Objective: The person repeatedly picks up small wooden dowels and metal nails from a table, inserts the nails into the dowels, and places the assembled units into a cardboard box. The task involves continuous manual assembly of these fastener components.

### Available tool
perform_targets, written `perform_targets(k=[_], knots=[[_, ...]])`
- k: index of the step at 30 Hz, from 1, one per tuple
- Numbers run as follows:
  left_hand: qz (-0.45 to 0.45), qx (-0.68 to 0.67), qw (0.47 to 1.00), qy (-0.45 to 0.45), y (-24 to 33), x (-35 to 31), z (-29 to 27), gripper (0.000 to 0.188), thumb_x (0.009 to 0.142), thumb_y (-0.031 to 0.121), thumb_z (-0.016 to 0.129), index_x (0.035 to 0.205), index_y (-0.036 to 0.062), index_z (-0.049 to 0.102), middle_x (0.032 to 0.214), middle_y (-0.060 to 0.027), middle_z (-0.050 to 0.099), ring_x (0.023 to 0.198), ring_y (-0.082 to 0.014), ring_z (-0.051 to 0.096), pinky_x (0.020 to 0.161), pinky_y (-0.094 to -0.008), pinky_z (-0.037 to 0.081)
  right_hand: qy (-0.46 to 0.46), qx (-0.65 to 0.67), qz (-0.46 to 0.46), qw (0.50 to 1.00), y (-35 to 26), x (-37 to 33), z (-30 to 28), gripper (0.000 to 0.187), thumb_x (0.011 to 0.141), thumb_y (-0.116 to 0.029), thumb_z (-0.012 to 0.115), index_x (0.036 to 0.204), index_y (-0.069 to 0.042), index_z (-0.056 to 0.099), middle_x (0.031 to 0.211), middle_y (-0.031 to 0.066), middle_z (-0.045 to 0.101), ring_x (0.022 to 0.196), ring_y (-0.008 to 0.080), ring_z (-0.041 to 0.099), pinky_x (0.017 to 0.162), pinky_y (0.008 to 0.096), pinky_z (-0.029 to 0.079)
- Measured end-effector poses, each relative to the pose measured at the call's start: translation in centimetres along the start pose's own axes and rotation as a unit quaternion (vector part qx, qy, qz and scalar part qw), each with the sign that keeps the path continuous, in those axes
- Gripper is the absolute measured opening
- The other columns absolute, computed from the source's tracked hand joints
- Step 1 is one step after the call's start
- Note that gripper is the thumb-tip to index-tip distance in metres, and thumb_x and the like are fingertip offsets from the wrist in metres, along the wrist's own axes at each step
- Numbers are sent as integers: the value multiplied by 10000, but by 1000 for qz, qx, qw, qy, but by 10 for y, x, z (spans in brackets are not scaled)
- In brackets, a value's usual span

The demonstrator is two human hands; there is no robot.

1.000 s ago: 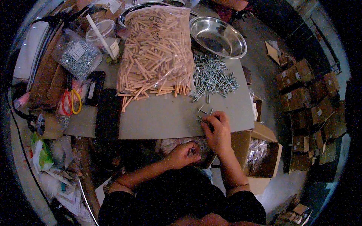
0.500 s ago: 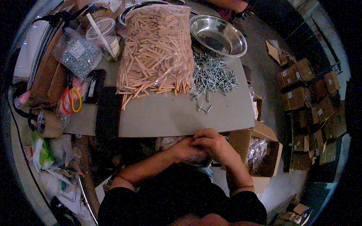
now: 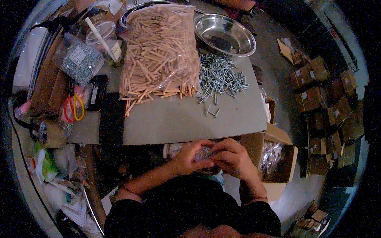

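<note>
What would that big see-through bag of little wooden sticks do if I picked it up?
The bag would probably sag and bend, because it looks thin and wrinkled. It may feel heavy, since it's packed with so many sticks. Some could spill, because a few poke out at its near edge.

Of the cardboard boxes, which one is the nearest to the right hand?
The open box beside the right hand, with shiny plastic inside; the stacked boxes stand farther to the right.
</note>
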State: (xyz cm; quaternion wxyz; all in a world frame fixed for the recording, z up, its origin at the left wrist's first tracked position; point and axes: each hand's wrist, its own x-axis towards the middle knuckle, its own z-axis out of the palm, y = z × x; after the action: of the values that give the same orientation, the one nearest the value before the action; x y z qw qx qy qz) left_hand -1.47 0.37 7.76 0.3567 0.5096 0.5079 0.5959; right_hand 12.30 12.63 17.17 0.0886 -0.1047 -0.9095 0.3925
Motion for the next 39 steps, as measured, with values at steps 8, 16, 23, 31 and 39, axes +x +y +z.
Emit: perform_targets(k=[8,16,23,31,39], knots=[[25,96,993,66,12,-6,0,111,819,110,628,858,14,586,908,-147,608,881,-316,579,776,-396,468,15,36,69,997,6,-1,8,149,704,-24,697,813,-41,598,784,85,596,734,262,581,650,332,479],[-10,55,997,52,11,-1,9,109,826,108,614,838,6,578,861,-142,599,821,-308,579,734,-391,462,15,27,14,999,20,-17,-2,127,718,-35,662,734,-27,536,728,108,540,689,293,520,614,360,428],[-95,265,944,-170,-54,3,26,157,811,124,590,906,2,620,1041,-171,595,1026,-317,551,872,-421,444,157,-192,383,890,52,-109,-66,112,748,-43,636,757,8,538,676,112,535,611,215,526,586,326,433],[57,403,873,-269,-102,6,58,206,793,173,532,908,29,624,1184,-177,524,1204,-339,413,996,-421,361,217,-250,373,867,53,-100,-68,145,740,-69,663,846,-5,588,748,125,596,646,223,580,571,321,458],[118,356,895,-243,-110,5,41,203,786,179,508,896,55,627,1060,-150,550,1059,-316,503,913,-433,412,85,-185,25,979,33,54,2,201,742,-80,661,937,-52,627,886,129,601,827,310,597,715,381,494]])
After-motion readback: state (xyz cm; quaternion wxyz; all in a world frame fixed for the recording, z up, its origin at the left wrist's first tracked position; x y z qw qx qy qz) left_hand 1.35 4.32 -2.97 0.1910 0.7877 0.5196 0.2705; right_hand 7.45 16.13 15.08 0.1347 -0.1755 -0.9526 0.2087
